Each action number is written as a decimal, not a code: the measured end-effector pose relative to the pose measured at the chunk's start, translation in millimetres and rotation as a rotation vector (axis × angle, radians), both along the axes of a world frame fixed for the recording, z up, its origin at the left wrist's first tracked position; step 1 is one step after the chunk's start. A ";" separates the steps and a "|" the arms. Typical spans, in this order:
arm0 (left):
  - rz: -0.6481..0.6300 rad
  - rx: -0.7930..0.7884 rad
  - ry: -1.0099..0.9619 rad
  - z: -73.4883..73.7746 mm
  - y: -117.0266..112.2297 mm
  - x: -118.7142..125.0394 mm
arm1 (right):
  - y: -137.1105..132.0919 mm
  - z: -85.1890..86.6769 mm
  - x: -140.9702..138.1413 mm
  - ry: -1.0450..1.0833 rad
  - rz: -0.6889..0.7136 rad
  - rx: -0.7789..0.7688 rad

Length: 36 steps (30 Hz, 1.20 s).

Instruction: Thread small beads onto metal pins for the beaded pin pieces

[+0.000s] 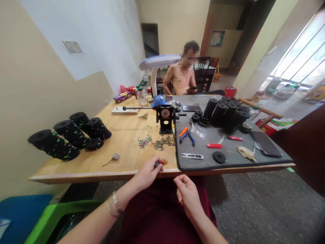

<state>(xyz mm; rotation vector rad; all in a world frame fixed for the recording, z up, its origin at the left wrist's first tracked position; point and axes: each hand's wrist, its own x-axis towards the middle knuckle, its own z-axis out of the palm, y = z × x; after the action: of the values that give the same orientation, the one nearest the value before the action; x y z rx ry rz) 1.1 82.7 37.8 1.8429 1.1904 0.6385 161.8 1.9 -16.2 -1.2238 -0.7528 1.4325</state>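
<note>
At the table's near edge, my left hand [148,172] is closed on a small dark object with an orange end [163,162]. That object is blurred, so its exact kind is unclear. My right hand [187,194] hovers over my lap, just right of the left, its thumb and forefinger pinched together. Whatever is in the pinch, perhaps a thin line, is too fine to make out. Beyond my left hand lie a pile of small metal pieces [163,143] and some coloured beads [144,141]. White-handled thread snips [192,156] and a black foam spool [219,157] rest on the grey mat [203,163].
A black hand-cranked winder [165,118] stands mid-table beneath a lamp [159,62]. Black spool stacks stand left [68,134] and right [220,114]. Blue-handled pliers [188,138] and a red cutter [214,146] lie on the mat. Across the table sits a person [180,79] holding a phone.
</note>
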 end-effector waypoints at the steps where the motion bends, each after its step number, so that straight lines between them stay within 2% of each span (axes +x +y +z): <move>1: -0.003 -0.143 -0.111 -0.1 -11.2 -1.9 | -1.3 0.2 -1.3 -0.003 0.015 -0.009; 3: 0.016 -0.388 -0.278 -3.3 -33.8 -5.0 | -4.0 0.0 -4.1 -0.013 0.045 -0.034; 5: 0.054 -0.520 -0.391 -9.8 -53.3 -7.1 | -6.3 -1.5 -6.9 -0.028 0.071 -0.060; 10: 0.156 -0.656 -0.509 -31.4 -78.1 -9.1 | -10.4 -7.2 -12.9 -0.068 0.146 -0.105; 16: 0.221 -0.689 -0.574 -43.7 -81.8 -9.6 | -11.6 -7.6 -16.4 -0.114 0.216 -0.164; 30: 0.211 -0.569 -0.402 -45.1 -85.4 -6.2 | -11.3 -3.6 -21.5 -0.170 0.233 -0.161; 36: 0.177 -0.582 -0.435 -44.9 -85.5 -6.2 | -11.5 -4.0 -21.0 -0.179 0.232 -0.152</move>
<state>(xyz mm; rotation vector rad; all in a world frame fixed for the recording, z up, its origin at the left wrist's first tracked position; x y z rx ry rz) -5.1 -2.8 -7.1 1.0580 1.0995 0.6608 140.8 -9.7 -20.2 -1.4321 -0.9470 1.6069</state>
